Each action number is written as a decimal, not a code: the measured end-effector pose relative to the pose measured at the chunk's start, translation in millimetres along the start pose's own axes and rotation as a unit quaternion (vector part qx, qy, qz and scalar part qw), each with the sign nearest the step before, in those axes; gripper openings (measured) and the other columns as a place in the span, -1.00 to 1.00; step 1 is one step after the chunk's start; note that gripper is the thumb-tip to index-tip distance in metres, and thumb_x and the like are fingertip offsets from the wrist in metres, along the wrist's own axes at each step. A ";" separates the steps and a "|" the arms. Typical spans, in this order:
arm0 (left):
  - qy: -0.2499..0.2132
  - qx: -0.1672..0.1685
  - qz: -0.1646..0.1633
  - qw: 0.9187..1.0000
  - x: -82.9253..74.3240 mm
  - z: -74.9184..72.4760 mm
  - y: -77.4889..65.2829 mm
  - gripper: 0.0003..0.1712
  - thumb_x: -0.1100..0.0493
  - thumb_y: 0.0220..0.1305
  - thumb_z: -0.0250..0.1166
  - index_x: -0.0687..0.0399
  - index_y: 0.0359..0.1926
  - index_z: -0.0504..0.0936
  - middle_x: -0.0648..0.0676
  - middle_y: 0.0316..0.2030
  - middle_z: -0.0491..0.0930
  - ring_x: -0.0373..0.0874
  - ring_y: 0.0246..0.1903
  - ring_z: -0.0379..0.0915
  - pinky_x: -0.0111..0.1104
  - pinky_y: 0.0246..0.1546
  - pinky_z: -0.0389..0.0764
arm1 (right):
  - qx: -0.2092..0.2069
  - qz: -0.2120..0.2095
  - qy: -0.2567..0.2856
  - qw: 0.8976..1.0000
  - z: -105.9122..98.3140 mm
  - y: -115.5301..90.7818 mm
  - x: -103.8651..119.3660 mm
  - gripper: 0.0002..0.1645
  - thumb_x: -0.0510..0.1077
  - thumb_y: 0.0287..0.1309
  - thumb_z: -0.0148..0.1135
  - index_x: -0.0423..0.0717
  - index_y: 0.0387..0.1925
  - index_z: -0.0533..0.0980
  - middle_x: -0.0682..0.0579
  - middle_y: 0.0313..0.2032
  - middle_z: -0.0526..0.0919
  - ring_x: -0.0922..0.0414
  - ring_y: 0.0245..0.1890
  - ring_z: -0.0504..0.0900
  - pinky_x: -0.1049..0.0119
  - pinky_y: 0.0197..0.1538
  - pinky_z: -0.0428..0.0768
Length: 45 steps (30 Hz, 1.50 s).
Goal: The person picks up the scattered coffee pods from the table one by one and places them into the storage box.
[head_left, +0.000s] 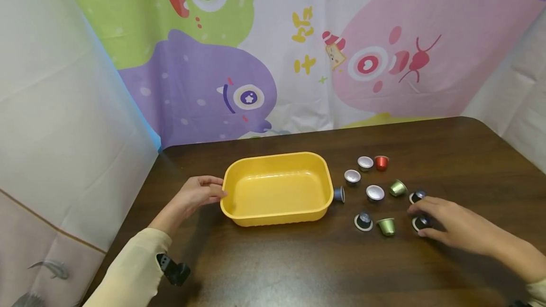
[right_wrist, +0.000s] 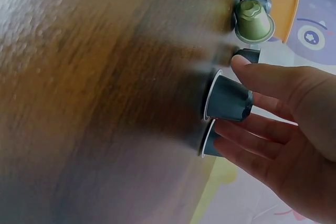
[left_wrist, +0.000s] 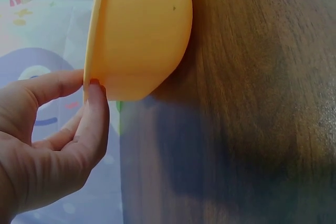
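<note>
My left hand pinches the left rim of a yellow plastic tub, fingers on both sides of the wall in the left wrist view. Over at the right, my right hand is spread around a dark coffee capsule that stands lid-down on the table. In the right wrist view the thumb is held apart from this capsule, while the fingers are close on its other side. A second dark capsule stands just beyond, partly covered by the fingers. Nearby are a green capsule and a third dark capsule.
Three capsules with pale lids up, one of them nearest the front, lie right of the tub. A red capsule, another green capsule and a blue capsule against the tub's side are also there. A cartoon cloth hangs behind the table.
</note>
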<state>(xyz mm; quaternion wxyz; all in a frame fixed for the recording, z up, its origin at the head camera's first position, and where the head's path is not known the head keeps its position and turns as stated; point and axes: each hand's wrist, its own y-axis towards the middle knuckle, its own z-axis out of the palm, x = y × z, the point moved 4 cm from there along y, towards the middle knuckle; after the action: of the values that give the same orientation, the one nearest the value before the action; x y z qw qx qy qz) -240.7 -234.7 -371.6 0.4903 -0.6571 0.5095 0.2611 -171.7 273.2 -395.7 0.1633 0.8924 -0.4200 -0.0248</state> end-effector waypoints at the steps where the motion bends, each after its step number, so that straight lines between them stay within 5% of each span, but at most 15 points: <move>1: 0.003 -0.004 0.000 1.000 0.1 -0.1 -0.3 -0.47 0.27 0.17 0.33 0.39 0.15 0.46 0.26 0.02 0.56 -0.26 -0.28 0.60 -0.19 0.08 0.57 | 0.001 0.000 0.002 1.000 0.4 -0.1 -0.2 -0.49 -0.09 -0.31 0.59 0.05 -0.20 0.58 0.27 -0.20 0.63 0.20 -0.18 0.62 0.27 -0.18 0.63; 10: 0.028 -0.011 0.001 1.000 3.2 -2.2 -5.1 -0.47 0.22 0.14 0.37 0.35 0.12 0.52 0.27 0.03 0.58 -0.27 -0.32 0.61 -0.20 0.06 0.60 | -0.014 -0.011 0.008 1.000 0.1 -1.8 -0.6 -0.50 -0.15 -0.36 0.60 0.04 -0.25 0.57 0.25 -0.24 0.59 0.27 -0.23 0.60 0.31 -0.27 0.64; 20: 0.033 -0.008 0.007 0.999 9.2 -5.1 -16.2 -0.48 0.21 0.14 0.37 0.35 0.11 0.53 0.24 -0.02 0.63 -0.25 -0.28 0.63 -0.18 0.05 0.60 | -0.061 -0.043 -0.010 0.997 0.2 -3.6 4.8 -0.50 -0.20 -0.35 0.59 0.09 -0.26 0.56 0.32 -0.25 0.54 0.37 -0.27 0.56 0.62 -0.26 0.47; 33: 0.009 -0.020 0.002 1.000 18.4 -1.3 -30.8 -0.48 0.24 0.13 0.38 0.38 0.10 0.51 0.22 -0.05 0.64 -0.24 -0.29 0.64 -0.20 -0.02 0.64 | -0.052 -0.051 -0.011 0.997 -0.6 -4.1 5.7 -0.49 -0.21 -0.32 0.57 0.07 -0.23 0.54 0.30 -0.24 0.56 0.32 -0.27 0.59 0.40 -0.29 0.59; 45: -0.001 -0.026 0.007 1.000 25.9 1.6 -46.0 -0.47 0.25 0.12 0.38 0.40 0.10 0.51 0.11 -0.20 0.70 -0.22 -0.31 0.65 -0.25 -0.10 0.68 | -0.022 -0.059 -0.002 0.998 2.2 -6.2 2.6 -0.43 -0.27 -0.39 0.58 0.04 -0.22 0.52 0.29 -0.22 0.53 0.38 -0.26 0.56 0.40 -0.32 0.60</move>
<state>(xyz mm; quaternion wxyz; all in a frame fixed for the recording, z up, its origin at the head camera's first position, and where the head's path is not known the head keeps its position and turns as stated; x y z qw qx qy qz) -189.0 -244.0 -376.6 0.4715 -0.6660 0.5066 0.2784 -165.8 274.3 -399.5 0.1805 0.9117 -0.3662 -0.0459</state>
